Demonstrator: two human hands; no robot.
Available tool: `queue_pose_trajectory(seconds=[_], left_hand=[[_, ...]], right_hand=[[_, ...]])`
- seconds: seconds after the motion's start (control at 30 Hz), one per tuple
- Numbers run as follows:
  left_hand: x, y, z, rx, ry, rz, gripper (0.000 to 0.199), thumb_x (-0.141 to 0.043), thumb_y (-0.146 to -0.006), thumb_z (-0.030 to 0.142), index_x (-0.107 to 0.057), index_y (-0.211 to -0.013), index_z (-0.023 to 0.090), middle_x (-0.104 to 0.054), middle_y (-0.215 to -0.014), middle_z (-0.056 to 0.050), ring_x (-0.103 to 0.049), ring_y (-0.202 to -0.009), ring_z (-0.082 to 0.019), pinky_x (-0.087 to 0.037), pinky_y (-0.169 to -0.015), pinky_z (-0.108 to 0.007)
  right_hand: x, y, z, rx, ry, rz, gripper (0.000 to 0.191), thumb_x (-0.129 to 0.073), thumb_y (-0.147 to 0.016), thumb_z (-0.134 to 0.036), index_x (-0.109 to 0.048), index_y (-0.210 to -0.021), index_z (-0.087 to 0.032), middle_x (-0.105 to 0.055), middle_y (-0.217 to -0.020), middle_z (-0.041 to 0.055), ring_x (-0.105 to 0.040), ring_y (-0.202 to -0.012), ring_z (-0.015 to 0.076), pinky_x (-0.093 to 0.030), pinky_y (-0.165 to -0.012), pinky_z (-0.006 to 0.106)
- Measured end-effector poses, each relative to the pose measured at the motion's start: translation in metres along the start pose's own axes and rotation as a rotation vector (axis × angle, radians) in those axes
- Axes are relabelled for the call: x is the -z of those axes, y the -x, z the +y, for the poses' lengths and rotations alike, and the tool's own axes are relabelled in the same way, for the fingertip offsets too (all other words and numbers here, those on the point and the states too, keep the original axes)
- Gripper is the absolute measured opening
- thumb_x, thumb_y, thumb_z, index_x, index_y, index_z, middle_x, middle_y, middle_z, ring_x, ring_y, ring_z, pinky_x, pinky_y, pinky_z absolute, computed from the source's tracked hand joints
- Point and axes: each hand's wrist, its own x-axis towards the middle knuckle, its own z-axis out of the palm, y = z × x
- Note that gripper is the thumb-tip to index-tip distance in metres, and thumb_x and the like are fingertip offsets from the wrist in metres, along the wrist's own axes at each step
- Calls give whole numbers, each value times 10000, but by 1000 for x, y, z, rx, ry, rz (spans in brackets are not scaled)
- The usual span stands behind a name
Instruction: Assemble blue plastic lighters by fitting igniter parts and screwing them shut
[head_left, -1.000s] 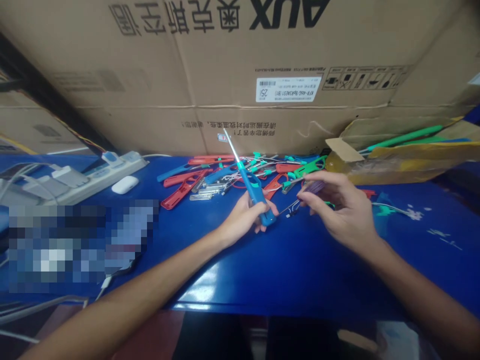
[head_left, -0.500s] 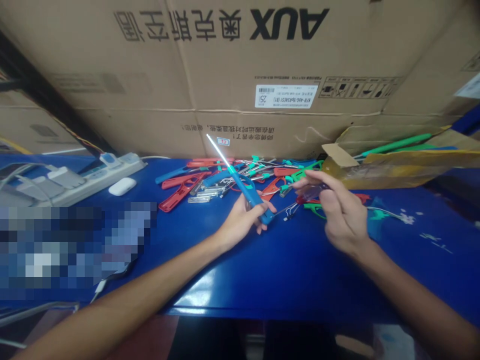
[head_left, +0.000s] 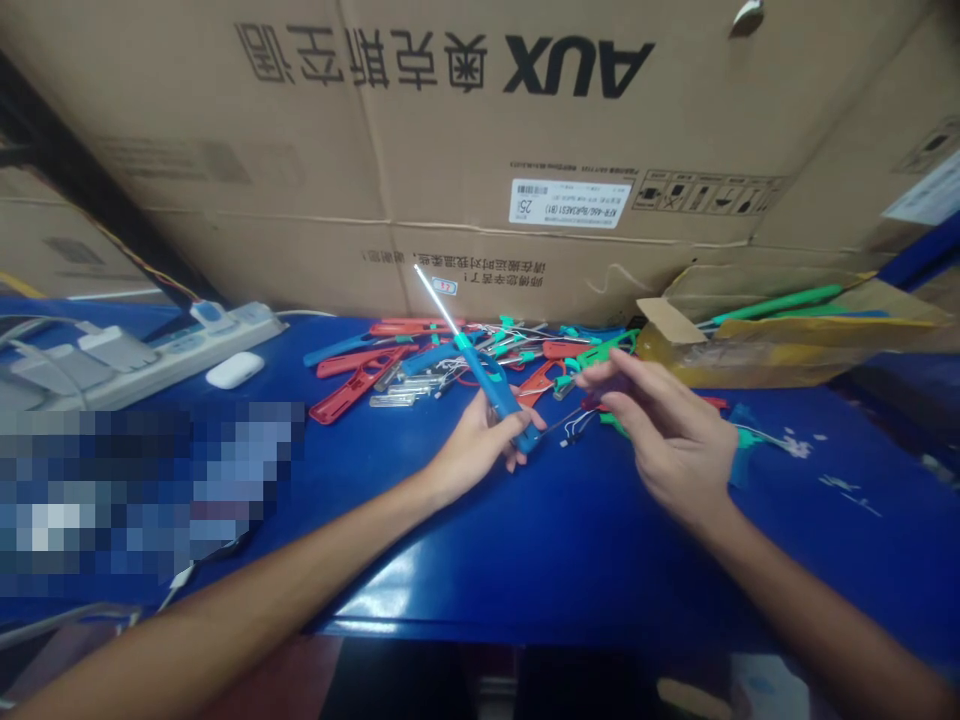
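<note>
My left hand [head_left: 491,430] is closed around the handle of a blue lighter [head_left: 495,385], whose silver tube slants up and to the left. My right hand [head_left: 667,430] grips a screwdriver [head_left: 596,397] with a dark red, see-through handle, partly hidden by the fingers. Its thin shaft reaches left to the lower end of the blue lighter. Behind both hands lies a pile of red, blue and green lighter shells [head_left: 360,380] with silver tubes and small wired parts.
An open carton [head_left: 780,350] with green and blue pieces stands at the back right, before a big cardboard box [head_left: 450,150]. On the left are a power strip [head_left: 180,350] with chargers and a white earbud case [head_left: 235,371]. White bits [head_left: 799,443] lie at right.
My right hand has closed in around the screwdriver handle, its thumb now nearer the fingers. My left hand keeps its hold on the blue lighter. The view has shifted slightly.
</note>
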Motion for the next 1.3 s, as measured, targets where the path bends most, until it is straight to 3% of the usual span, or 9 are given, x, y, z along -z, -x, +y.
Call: queue_pose_trajectory(seconds=[0.13, 0.33, 0.5, 0.7, 0.8, 0.87, 1.0, 1.13, 1.3], left_hand=[[0, -1, -1, 11, 19, 11, 319, -636, -891, 252, -408, -1101, 179, -714, -933, -46, -619, -492, -97, -473, -426, -219], [0, -2, -2, 4, 8, 1, 325, -655, -895, 309, -424, -1082, 176, -709, -928, -52, -606, -481, -93, -458, -412, -214], [1, -2, -3, 11, 5, 12, 356, -686, -883, 353, -428, -1055, 176, -706, -920, -51, -605, -483, -91, -451, -407, -206], [1, -2, -3, -4, -26, 0, 390, -706, -874, 374, -440, -1077, 173, -708, -902, -51, -600, -474, -93, -442, -396, -200], [1, -2, -2, 0, -34, 29, 400, -703, -881, 399, -457, -1101, 173, -706, -904, -50, -597, -475, -89, -438, -399, -196], [1, -1, -1, -21, -24, 68, 405, -687, -891, 442, -477, -1110, 174, -698, -891, -40, -579, -463, -80, -404, -381, -184], [4, 0, 3, -116, -52, 183, 390, -617, -924, 541, -553, -1052, 179, -642, -753, 20, -483, -417, -55, -316, -347, -175], [7, 4, 9, -215, -137, 298, 393, -504, -983, 566, -585, -913, 188, -557, -601, 48, -413, -411, -72, -314, -370, -199], [10, 6, 12, -291, -125, 381, 423, -405, -1033, 541, -598, -893, 191, -465, -507, 51, -393, -451, -98, -316, -454, -222]], right_hand=[[3, 0, 1, 91, 88, 82, 411, -754, -850, -150, -713, -1202, -359, -754, -1001, 11, -712, -905, 226, -606, -854, 457], [3, -4, -2, -94, 43, -66, 419, -588, -972, -179, -606, -1357, -344, -679, -1265, 46, -679, -1092, 231, -566, -964, 462], [4, -6, 0, -37, 137, 35, 285, -739, -878, -205, -732, -1136, -326, -682, -953, 16, -674, -899, 197, -554, -927, 421], [11, -10, 7, -167, 75, -165, 407, -557, -999, -288, -561, -1406, -301, -708, -1157, 52, -673, -1053, 219, -544, -946, 431], [12, -12, 12, -201, 85, -89, 191, -695, -914, -340, -706, -1088, -262, -736, -945, 19, -693, -827, 193, -566, -792, 358], [13, -13, 14, -223, 121, -76, 149, -712, -897, -366, -678, -852, -228, -713, -776, 0, -662, -673, 163, -539, -656, 296], [11, -12, 15, -250, 100, -249, 247, -592, -974, -369, -627, -788, -210, -693, -699, -4, -623, -557, 131, -499, -555, 253], [7, -5, 10, -161, 68, -448, 112, -628, -955, -326, -652, -950, -216, -727, -855, 15, -694, -720, 148, -547, -672, 254], [-1, 5, 0, -98, 73, -456, 109, -646, -952, -323, -669, -994, -226, -756, -909, 28, -719, -785, 164, -544, -671, 246]])
